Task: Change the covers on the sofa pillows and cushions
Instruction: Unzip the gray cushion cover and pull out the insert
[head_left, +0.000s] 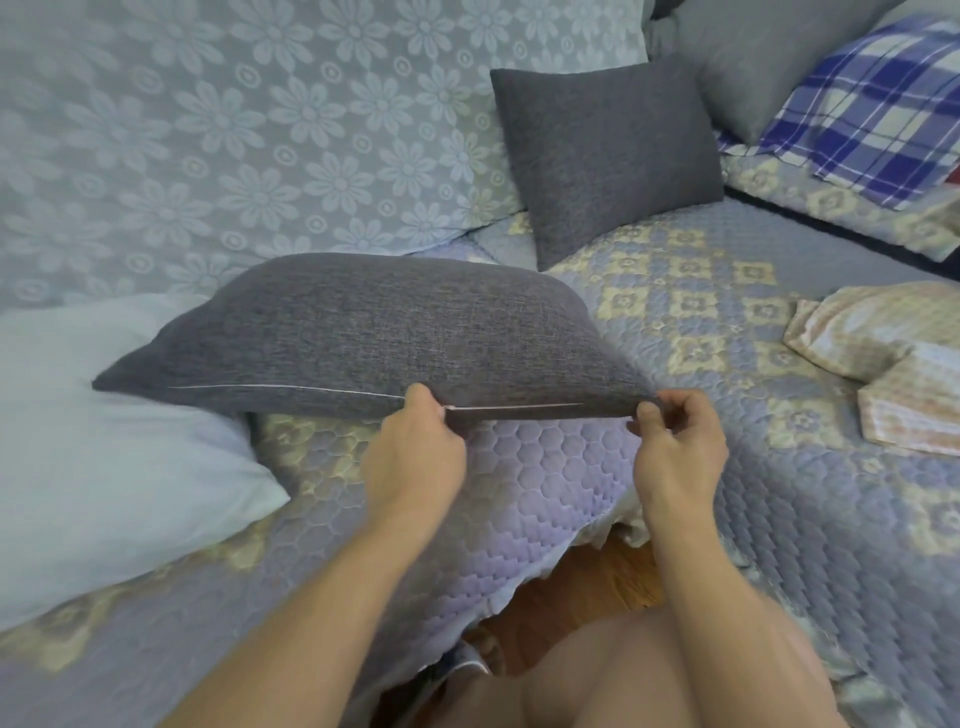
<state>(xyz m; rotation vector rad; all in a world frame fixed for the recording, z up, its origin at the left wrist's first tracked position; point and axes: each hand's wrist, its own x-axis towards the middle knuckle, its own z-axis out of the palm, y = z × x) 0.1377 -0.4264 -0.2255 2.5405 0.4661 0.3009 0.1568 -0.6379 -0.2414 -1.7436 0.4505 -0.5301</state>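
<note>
**Both hands on the zip edge of the grey pillow**

You've got the grey pillow (374, 332) lying on the sofa seat, its long zip edge turned toward you. The cover is a coarse, flecked weave, plump in the middle and tapering to pointed corners. A thin pale zip line (291, 391) runs along that near edge. Your left hand (415, 452) pinches at the zip line, partway along, fingers curled tight on it. Your right hand (675, 441) pinches the pillow's right corner, thumb and fingertips closed on the fabric.

The pillow's left end rests on a plain white pillow (104, 431), smooth and soft-looking. Under both lies the quilted sofa cover (545, 467), stitched in honeycomb cells, lilac with cream flower squares. Behind, a second grey pillow (608, 156) in the same weave leans upright against the backrest, which wears a pale blue cloth with a woven daisy pattern (208, 130). Far right, a blue-and-white checked cloth (872, 104) sits by another grey cushion (753, 57). Near right, folded covers (893, 364) in a faded pink-and-cream print lie flat on the seat. No writing reads anywhere.
</note>
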